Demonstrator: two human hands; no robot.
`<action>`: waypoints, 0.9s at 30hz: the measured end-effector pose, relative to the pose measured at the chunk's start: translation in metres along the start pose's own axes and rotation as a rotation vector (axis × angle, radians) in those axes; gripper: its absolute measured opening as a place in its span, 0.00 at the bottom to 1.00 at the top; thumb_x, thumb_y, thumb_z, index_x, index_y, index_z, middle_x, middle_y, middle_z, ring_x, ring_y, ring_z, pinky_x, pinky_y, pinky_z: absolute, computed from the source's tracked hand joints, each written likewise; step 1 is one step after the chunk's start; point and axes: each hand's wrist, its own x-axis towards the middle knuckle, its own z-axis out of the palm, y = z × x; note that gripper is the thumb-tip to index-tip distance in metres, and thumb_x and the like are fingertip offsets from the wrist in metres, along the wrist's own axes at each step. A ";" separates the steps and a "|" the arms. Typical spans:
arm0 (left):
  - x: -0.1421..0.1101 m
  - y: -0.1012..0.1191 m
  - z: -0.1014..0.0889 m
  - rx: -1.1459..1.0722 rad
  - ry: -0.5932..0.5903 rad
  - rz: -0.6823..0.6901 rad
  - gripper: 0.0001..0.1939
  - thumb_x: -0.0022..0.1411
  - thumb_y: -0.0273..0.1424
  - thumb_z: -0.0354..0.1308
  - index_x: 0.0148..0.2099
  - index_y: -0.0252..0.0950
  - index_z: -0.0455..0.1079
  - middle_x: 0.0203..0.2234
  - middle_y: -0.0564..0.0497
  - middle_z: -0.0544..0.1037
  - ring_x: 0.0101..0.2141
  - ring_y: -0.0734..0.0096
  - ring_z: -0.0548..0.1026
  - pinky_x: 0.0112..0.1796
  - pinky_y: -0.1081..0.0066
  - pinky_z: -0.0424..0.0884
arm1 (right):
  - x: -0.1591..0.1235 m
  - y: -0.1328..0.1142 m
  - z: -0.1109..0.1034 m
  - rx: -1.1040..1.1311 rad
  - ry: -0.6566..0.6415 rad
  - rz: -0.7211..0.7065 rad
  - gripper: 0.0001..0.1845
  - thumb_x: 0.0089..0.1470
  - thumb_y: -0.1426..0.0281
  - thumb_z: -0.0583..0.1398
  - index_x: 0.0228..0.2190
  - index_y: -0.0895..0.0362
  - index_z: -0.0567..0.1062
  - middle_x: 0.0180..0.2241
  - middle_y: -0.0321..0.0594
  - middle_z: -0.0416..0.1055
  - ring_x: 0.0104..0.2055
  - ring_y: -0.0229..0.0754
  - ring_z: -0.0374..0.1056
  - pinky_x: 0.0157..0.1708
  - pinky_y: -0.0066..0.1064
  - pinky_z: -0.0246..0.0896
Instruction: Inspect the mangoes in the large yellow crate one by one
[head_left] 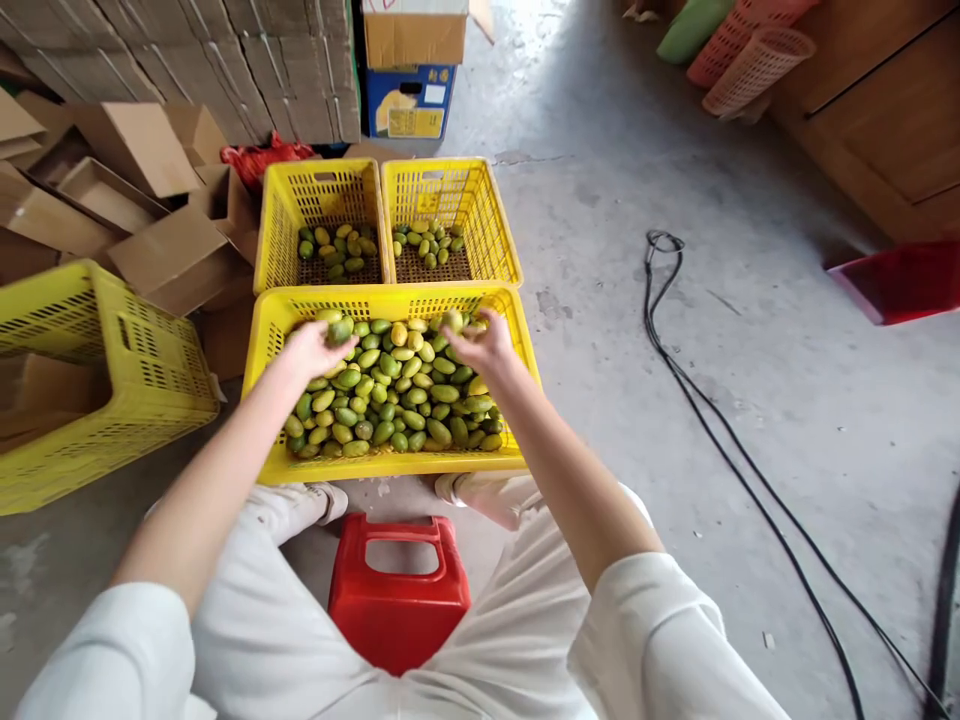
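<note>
In front of me stands a yellow plastic crate [390, 465] filled with many small oval fruits [386, 385], green to yellow and mango-like. At its left side my left hand [315, 348] is closed around green fruit [341, 330], with the thumb pointing inward. My right hand [486, 348], over the right side of the crate, has its fingers curled about a yellow-green fruit [453, 321]. Behind are two yellow crates side by side: the left one [319, 180] and the right one [487, 215], each with some of the same fruit on its bottom.
A red plastic stool [397, 625] is between my legs. To the left are another yellow crate [157, 370] and a heap of cardboard boxes [165, 250]. Black cable [697, 385] lies on the concrete floor at right, near a red dustpan-like object [900, 285].
</note>
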 end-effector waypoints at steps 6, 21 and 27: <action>-0.039 0.111 0.018 -0.093 -0.083 0.239 0.19 0.82 0.31 0.48 0.67 0.32 0.71 0.50 0.39 0.85 0.55 0.56 0.84 0.43 0.66 0.85 | 0.011 -0.089 0.026 0.024 -0.388 -0.510 0.13 0.70 0.61 0.58 0.51 0.50 0.77 0.53 0.45 0.80 0.58 0.47 0.80 0.49 0.42 0.81; 0.045 -0.065 -0.110 1.012 0.175 -0.079 0.15 0.56 0.41 0.72 0.41 0.40 0.76 0.35 0.35 0.86 0.45 0.37 0.86 0.45 0.51 0.79 | 0.062 0.051 -0.068 -1.093 -0.006 -0.370 0.12 0.59 0.77 0.62 0.43 0.58 0.82 0.41 0.47 0.83 0.50 0.51 0.80 0.54 0.40 0.76; 0.059 -0.108 -0.134 1.402 0.254 0.022 0.28 0.58 0.35 0.69 0.60 0.33 0.76 0.60 0.21 0.80 0.64 0.24 0.77 0.56 0.45 0.74 | 0.079 0.099 -0.086 -1.604 -0.061 -0.519 0.31 0.60 0.79 0.63 0.64 0.61 0.77 0.66 0.61 0.74 0.68 0.61 0.70 0.69 0.45 0.63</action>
